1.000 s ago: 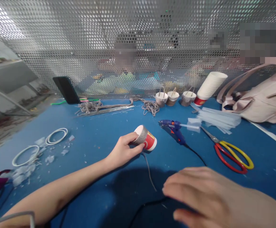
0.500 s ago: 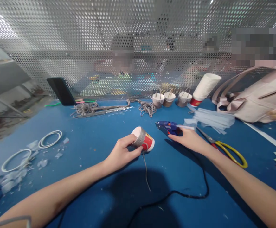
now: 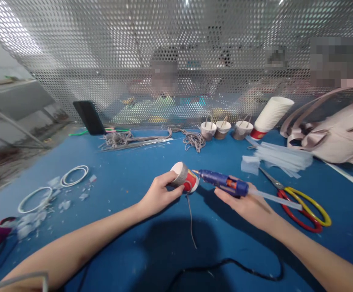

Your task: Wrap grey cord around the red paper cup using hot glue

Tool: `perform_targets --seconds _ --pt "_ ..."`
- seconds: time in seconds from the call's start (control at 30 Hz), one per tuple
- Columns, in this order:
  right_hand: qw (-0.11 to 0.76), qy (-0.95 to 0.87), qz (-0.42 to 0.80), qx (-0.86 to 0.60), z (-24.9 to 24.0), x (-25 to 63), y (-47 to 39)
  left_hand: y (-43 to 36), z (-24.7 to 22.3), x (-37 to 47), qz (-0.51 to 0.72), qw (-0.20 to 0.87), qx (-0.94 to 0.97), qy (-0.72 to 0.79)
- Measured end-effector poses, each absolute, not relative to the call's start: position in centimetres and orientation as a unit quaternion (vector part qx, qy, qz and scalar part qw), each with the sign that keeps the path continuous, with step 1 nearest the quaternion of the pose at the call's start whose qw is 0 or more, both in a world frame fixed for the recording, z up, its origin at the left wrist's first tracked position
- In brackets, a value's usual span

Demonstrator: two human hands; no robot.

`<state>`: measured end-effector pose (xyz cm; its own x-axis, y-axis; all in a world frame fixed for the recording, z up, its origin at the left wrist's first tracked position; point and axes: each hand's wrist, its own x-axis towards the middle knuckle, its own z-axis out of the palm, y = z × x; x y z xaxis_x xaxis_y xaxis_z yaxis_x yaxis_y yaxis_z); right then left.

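Note:
My left hand [image 3: 161,190] is closed around a red and white paper cup [image 3: 191,181], tilted on its side above the table. Grey cord is wound about the cup's upper part, and a loose cord end [image 3: 191,221] hangs down below it. In my right hand [image 3: 249,205] is a blue hot glue gun [image 3: 221,181], its fingers wrapped round the handle. The gun's nozzle points left, close to the cup's base; whether it touches I cannot tell. A translucent glue stick [image 3: 275,198] juts from the gun's rear.
Scissors [image 3: 282,188] lie right of my right hand, near translucent strips [image 3: 281,156]. Cord-wrapped cups [image 3: 208,130], stacked paper cups [image 3: 273,113] and grey cord [image 3: 194,140] stand or lie along the perforated screen [image 3: 176,97]. White rings [image 3: 74,175] are at left. A black cable [image 3: 234,261] crosses the front.
My right hand has lifted the glue gun from the table and brought its nozzle toward the cup. My left hand keeps hold of the cup. The view has shifted slightly.

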<state>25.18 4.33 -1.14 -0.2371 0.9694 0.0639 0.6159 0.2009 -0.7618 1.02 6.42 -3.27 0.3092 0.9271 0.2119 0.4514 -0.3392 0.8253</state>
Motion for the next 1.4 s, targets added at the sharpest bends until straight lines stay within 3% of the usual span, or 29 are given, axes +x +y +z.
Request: perform_targets --seconds 0.47,1.4 --pt "0.253 -0.754 0.323 -0.514 -0.2 23.8 3.2 6.4 -2.5 1.1 0.345 0.341 0.744 0.46" --pt "0.303 -0.839 0.168 -0.42 -0.9 24.1 2.9 6.6 -2.9 0.7 0.345 0.317 0.771 0.432"
